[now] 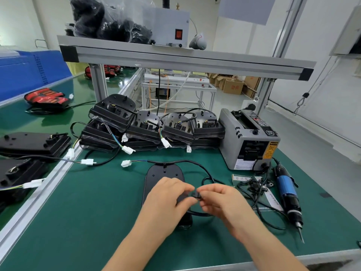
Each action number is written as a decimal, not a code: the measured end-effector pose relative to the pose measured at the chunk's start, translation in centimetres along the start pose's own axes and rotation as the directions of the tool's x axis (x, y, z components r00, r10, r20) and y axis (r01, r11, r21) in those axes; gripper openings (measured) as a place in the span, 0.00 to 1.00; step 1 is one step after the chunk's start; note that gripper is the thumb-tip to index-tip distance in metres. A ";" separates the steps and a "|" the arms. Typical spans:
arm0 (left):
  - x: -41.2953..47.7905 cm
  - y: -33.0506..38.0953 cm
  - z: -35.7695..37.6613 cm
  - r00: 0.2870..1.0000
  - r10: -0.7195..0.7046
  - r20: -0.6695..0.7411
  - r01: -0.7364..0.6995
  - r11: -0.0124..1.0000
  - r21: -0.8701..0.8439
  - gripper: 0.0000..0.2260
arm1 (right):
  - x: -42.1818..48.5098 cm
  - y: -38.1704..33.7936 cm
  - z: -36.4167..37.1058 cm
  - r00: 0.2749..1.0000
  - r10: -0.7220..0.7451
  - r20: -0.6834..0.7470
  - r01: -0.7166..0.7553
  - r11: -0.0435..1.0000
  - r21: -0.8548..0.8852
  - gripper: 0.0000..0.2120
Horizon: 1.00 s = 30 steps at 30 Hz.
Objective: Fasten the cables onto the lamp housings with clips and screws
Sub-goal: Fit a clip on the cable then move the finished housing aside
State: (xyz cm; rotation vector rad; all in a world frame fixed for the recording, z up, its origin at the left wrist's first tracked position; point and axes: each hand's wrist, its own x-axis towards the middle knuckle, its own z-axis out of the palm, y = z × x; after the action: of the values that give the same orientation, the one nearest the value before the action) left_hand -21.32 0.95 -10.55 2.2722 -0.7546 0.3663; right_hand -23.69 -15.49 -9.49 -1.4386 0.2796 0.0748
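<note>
Black lamp housing [164,171] lies flat under my left hand [168,194], far end showing beyond the knuckles. Both hands meet above it; left fingers and right hand [220,200] pinch one small black clip [196,193]. Cable [197,213] loops beneath my right thumb. Electric screwdriver [288,192] lies well right of my right hand

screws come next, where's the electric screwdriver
Head view: the blue electric screwdriver lies on the green mat at the right, in front of the grey tape dispenser, right of the right hand.
</note>
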 end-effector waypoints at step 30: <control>-0.6 -0.6 -1.6 0.997 0.021 -0.073 -0.019 1.000 0.024 0.05 | -0.8 1.6 2.7 0.968 -0.249 -0.035 0.242 0.961 -0.136 0.08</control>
State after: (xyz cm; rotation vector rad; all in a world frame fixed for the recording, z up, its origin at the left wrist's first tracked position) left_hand -21.53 2.65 -10.02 2.2617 -0.7395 0.4672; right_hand -24.47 -12.54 -10.57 -1.5976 0.1385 -0.1498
